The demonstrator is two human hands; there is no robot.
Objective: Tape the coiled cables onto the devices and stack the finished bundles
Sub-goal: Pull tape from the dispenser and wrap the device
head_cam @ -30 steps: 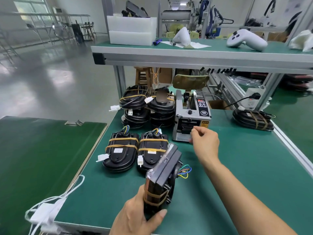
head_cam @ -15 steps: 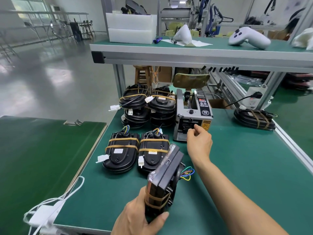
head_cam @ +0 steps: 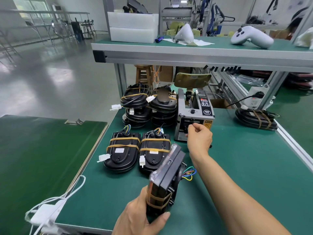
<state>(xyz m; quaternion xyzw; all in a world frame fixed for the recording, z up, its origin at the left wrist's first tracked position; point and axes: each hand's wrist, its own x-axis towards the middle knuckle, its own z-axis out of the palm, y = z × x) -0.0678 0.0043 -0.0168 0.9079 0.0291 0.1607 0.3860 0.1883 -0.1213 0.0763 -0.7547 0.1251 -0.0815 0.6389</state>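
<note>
My left hand (head_cam: 140,216) grips a black device (head_cam: 166,175) stood on its edge near the table's front; brown tape bands wrap its lower end and coloured wires stick out on its right. My right hand (head_cam: 199,138) reaches to the outlet of the grey tape dispenser (head_cam: 194,116), thumb and forefinger pinched at the slot; any tape between them is too small to see. Two taped bundles (head_cam: 122,153) (head_cam: 154,153) lie flat side by side left of the device. Behind them stand two stacks of finished bundles (head_cam: 135,106) (head_cam: 163,107).
Another taped black bundle (head_cam: 255,116) lies at the table's right edge (head_cam: 294,150). White cables and an adapter (head_cam: 49,211) hang off the front left corner. A raised shelf (head_cam: 186,51) with white boxes and a white controller spans overhead behind the dispenser. A second green table (head_cam: 42,150) sits left.
My right hand has edged up to the dispenser's outlet, fingers now pinched at the slot. The left hand keeps holding the device in the same spot.
</note>
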